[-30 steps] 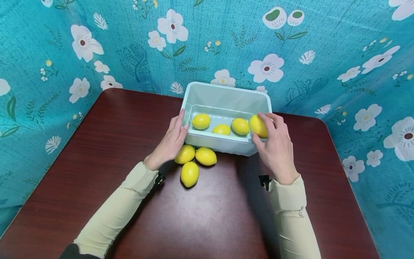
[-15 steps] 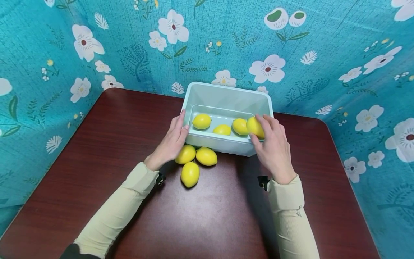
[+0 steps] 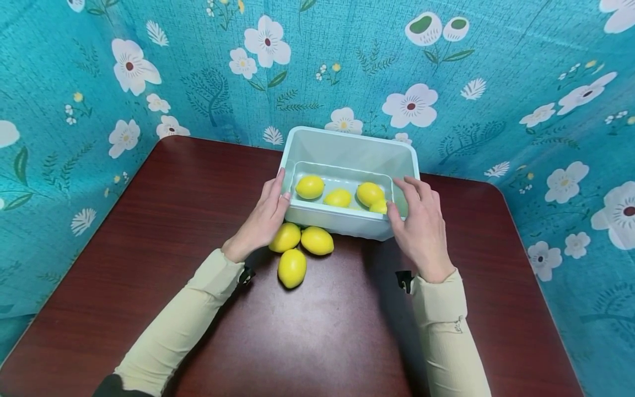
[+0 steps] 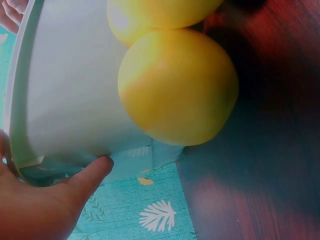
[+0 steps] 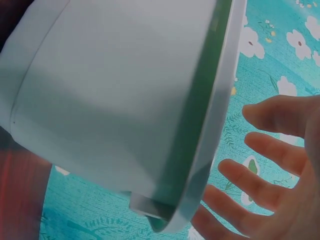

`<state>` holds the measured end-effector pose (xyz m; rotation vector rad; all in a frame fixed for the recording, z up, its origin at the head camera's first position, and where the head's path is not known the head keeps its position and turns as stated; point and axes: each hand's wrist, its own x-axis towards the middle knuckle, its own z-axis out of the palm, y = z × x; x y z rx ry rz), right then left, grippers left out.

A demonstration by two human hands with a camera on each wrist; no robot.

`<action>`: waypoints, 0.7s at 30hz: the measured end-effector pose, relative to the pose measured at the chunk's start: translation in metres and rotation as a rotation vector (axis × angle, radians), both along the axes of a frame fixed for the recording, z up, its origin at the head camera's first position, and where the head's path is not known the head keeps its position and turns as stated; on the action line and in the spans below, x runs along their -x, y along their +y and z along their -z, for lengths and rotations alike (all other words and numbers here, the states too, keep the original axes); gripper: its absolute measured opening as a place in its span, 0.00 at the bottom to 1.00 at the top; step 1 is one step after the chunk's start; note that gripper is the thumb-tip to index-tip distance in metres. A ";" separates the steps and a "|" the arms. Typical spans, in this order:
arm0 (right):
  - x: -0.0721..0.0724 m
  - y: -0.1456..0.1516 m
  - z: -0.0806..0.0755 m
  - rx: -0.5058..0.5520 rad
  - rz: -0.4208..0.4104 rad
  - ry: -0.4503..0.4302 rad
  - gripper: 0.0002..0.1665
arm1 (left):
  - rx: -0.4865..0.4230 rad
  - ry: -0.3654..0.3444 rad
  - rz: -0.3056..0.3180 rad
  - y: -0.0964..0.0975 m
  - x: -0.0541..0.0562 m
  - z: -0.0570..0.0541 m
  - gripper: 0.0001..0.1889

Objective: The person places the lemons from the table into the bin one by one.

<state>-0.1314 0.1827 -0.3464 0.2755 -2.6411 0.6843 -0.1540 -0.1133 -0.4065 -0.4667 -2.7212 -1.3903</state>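
Note:
My left hand point(image 3: 260, 218) holds the left end of a pale blue-green plastic box point(image 3: 342, 223). In the left wrist view the thumb lies at its rim and a finger point(image 4: 92, 175) runs down the outside of the end wall. Several yellow lemons lie inside, among them one lemon point(image 3: 310, 187) at the left and another lemon point(image 3: 379, 207) partly hidden by the front rim at the right. My right hand point(image 3: 421, 226) hovers at the box's right end, its fingers spread and holding nothing.
Three more lemons sit on the dark reddish-brown table point(image 3: 317, 331) by the box's front left: a left lemon point(image 3: 285, 237), a right lemon point(image 3: 317, 241) and a near lemon point(image 3: 292, 268). A teal flowered cloth point(image 3: 337, 66) hangs behind and around the table.
The right hand has carried a lemon leftward over the box's right end and let it go. That lemon now lies inside near the front right. The left hand has stayed in place.

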 end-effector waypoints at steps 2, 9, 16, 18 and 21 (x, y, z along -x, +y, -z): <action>0.000 0.001 0.001 0.000 0.013 0.002 0.25 | -0.001 0.001 -0.001 0.000 0.000 0.000 0.31; 0.003 0.006 0.002 0.011 0.044 0.024 0.24 | -0.001 0.011 0.002 0.000 0.001 0.000 0.31; 0.010 0.013 0.006 0.075 0.091 0.012 0.25 | -0.008 0.012 0.005 0.000 0.001 0.000 0.31; 0.013 0.014 0.010 0.097 0.094 0.010 0.27 | -0.007 0.008 0.006 0.000 0.001 0.000 0.31; 0.018 0.014 0.015 0.120 0.102 -0.009 0.29 | -0.008 0.005 0.005 0.000 0.001 0.000 0.31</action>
